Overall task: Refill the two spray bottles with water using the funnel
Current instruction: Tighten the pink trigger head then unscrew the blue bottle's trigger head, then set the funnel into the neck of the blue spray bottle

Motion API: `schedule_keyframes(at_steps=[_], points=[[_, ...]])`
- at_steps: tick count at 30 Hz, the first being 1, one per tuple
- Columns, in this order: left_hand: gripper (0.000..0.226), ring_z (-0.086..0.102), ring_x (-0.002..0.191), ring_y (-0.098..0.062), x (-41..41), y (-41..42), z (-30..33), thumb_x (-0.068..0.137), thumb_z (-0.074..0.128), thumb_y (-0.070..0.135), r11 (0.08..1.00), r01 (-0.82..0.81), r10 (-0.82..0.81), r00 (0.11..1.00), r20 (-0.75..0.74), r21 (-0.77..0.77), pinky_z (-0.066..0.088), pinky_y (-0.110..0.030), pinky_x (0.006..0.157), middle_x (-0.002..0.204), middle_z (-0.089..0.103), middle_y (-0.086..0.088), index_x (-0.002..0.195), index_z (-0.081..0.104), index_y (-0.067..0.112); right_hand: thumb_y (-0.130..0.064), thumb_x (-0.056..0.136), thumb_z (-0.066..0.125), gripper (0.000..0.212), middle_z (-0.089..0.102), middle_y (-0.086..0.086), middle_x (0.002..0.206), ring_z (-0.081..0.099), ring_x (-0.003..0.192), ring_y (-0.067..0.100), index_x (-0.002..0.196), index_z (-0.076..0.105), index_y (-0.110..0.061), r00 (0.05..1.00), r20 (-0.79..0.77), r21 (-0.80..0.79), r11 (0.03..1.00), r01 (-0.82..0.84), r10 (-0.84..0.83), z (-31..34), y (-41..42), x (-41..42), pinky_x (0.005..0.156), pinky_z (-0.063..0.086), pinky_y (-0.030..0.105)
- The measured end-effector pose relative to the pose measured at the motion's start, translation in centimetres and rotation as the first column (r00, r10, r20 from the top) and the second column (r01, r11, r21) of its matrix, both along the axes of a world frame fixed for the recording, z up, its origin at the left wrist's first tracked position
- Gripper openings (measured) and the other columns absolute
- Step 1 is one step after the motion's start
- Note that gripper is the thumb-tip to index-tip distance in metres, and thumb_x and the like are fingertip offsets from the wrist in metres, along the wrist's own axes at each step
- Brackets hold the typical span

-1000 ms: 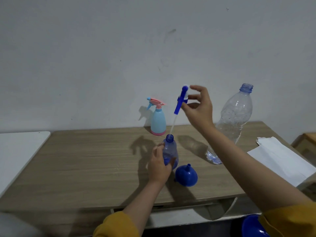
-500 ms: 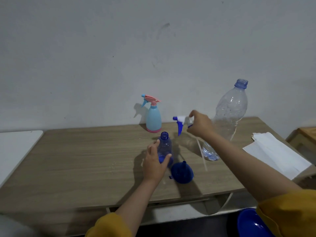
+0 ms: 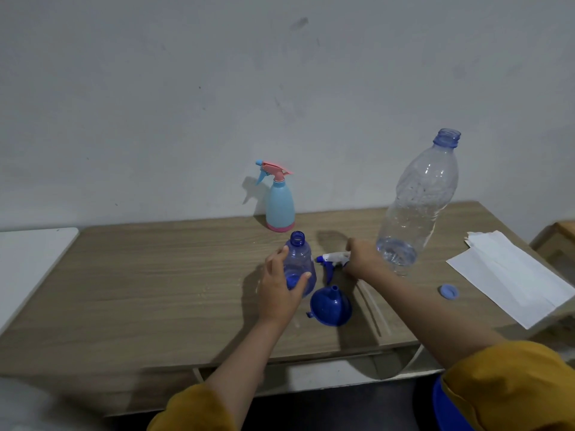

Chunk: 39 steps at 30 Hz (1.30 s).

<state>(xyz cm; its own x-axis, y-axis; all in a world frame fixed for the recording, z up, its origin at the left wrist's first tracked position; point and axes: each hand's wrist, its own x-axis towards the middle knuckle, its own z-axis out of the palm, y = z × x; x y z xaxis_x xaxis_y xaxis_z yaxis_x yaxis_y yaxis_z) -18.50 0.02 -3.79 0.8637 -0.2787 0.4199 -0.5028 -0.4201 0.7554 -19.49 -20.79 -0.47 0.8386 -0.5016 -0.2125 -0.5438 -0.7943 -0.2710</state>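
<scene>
Gripping the open blue spray bottle (image 3: 299, 266) mid-table, left hand (image 3: 280, 290) fingers wrap its side. Funnel (image 3: 331, 306) lies just beside, nr front edge. Right hand (image 3: 362, 258) fingers clamp the sprayer head (image 3: 331, 258) on the table w/ tube trailing; nearby water bottle (image 3: 417, 206) could get knocked.

scuffed grey wall (image 3: 186, 88), wooden table (image 3: 140, 290)

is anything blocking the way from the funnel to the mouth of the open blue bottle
Nothing visible does. The funnel sits upside down on the table just right of the blue bottle, whose mouth is uncapped. The left hand grips only the bottle's side.
</scene>
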Motion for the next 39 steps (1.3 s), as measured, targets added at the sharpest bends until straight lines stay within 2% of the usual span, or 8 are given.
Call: schedule_keyframes(at_steps=[8, 12, 16, 20, 25, 31, 34, 39], points=[[0.071, 0.055, 0.114, -0.024, 0.1, -0.1, 0.0, 0.076, 0.076, 0.022, 0.999, 0.008, -0.007, 1.0, 0.027, -0.04, 0.052, -0.04, 0.088, 0.128, 0.051, -0.01, 0.129, 0.03, 0.031, -0.03, 0.077, 0.075, 0.04, 0.067, 0.001, 0.092, 0.064, 0.082, 0.018, 0.113, 0.06, -0.02, 0.948, 0.275, 0.233, 0.946, -0.227, 0.16, 3.1, 1.1, -2.9, 0.076, 0.052, 0.031], [0.068, 0.056, 0.113, -0.026, 0.0, -0.1, -0.1, 0.076, 0.077, 0.022, 1.0, 0.012, -0.012, 1.0, 0.024, -0.027, 0.052, -0.037, 0.087, 0.128, 0.051, -0.011, 0.132, 0.04, 0.017, -0.041, 0.068, 0.082, 0.061, 0.061, -0.004, 0.103, 0.057, 0.079, 0.007, 0.121, 0.056, -0.026, 0.922, 0.105, 0.297, 0.873, -0.386, 0.372, 3.1, 2.5, -4.5, 0.074, 0.046, 0.022], [0.065, 0.055, 0.114, -0.023, -0.1, 0.1, 0.2, 0.078, 0.075, 0.024, 1.0, 0.013, -0.013, 1.0, 0.02, -0.001, 0.05, -0.031, 0.086, 0.131, 0.05, -0.01, 0.132, 0.043, 0.011, -0.048, 0.061, 0.083, 0.079, 0.055, -0.002, 0.121, 0.058, 0.105, 0.017, 0.13, 0.049, -0.03, 0.872, -0.075, 0.142, 0.871, -0.47, 0.483, 0.6, 3.2, -4.9, 0.086, 0.05, 0.032], [0.066, 0.054, 0.114, -0.025, -0.1, 0.1, 0.3, 0.076, 0.076, 0.024, 0.999, 0.023, -0.023, 1.0, 0.019, -0.04, 0.05, -0.035, 0.087, 0.129, 0.05, -0.011, 0.131, 0.04, 0.019, -0.042, 0.068, 0.079, 0.066, 0.056, -0.001, 0.121, 0.056, 0.1, 0.016, 0.128, 0.054, -0.028, 0.868, -0.055, 0.019, 0.869, -0.494, 0.494, -0.2, 3.5, -5.1, 0.082, 0.047, 0.029], [0.07, 0.055, 0.114, -0.025, 0.0, 0.1, 0.3, 0.075, 0.077, 0.023, 0.999, 0.018, -0.017, 0.999, 0.045, -0.036, 0.045, -0.026, 0.084, 0.128, 0.052, -0.011, 0.128, 0.032, 0.028, -0.035, 0.07, 0.081, 0.046, 0.062, -0.008, 0.105, 0.055, 0.079, 0.006, 0.111, 0.063, -0.024, 0.918, 0.097, 0.12, 0.911, -0.395, 0.385, 1.7, 2.9, -5.6, 0.07, 0.045, 0.021], [0.068, 0.053, 0.115, -0.023, 0.0, 0.1, 0.3, 0.077, 0.076, 0.027, 1.0, 0.01, -0.01, 0.999, 0.052, -0.005, 0.05, -0.033, 0.087, 0.131, 0.051, -0.009, 0.13, 0.033, 0.028, -0.014, 0.08, 0.074, 0.019, 0.066, -0.011, 0.08, 0.066, 0.079, 0.012, 0.078, 0.063, -0.03, 0.922, 0.265, 0.185, 0.923, -0.336, 0.283, 4.6, 1.3, -6.1, 0.075, 0.054, 0.028], [0.07, 0.053, 0.116, -0.023, 0.2, 0.0, 0.0, 0.076, 0.076, 0.025, 0.999, 0.019, -0.018, 0.999, 0.041, -0.032, 0.048, -0.033, 0.087, 0.13, 0.05, -0.01, 0.126, 0.028, 0.033, -0.022, 0.078, 0.076, 0.018, 0.067, -0.009, 0.093, 0.063, 0.077, 0.005, 0.091, 0.064, -0.027, 0.932, 0.188, 0.143, 0.93, -0.338, 0.309, 4.2, 1.7, -6.4, 0.07, 0.049, 0.018], [0.066, 0.052, 0.116, -0.023, 0.4, 0.0, -0.2, 0.076, 0.069, 0.038, 0.998, 0.036, -0.034, 0.999, 0.042, -0.053, 0.048, -0.033, 0.088, 0.129, 0.049, -0.009, 0.128, 0.029, 0.033, -0.039, 0.066, 0.083, 0.068, 0.054, -0.005, 0.122, 0.057, 0.096, 0.011, 0.126, 0.053, -0.028, 0.92, -0.004, 0.109, 0.915, -0.388, 0.391, 1.7, 3.0, -6.6, 0.079, 0.048, 0.026]])
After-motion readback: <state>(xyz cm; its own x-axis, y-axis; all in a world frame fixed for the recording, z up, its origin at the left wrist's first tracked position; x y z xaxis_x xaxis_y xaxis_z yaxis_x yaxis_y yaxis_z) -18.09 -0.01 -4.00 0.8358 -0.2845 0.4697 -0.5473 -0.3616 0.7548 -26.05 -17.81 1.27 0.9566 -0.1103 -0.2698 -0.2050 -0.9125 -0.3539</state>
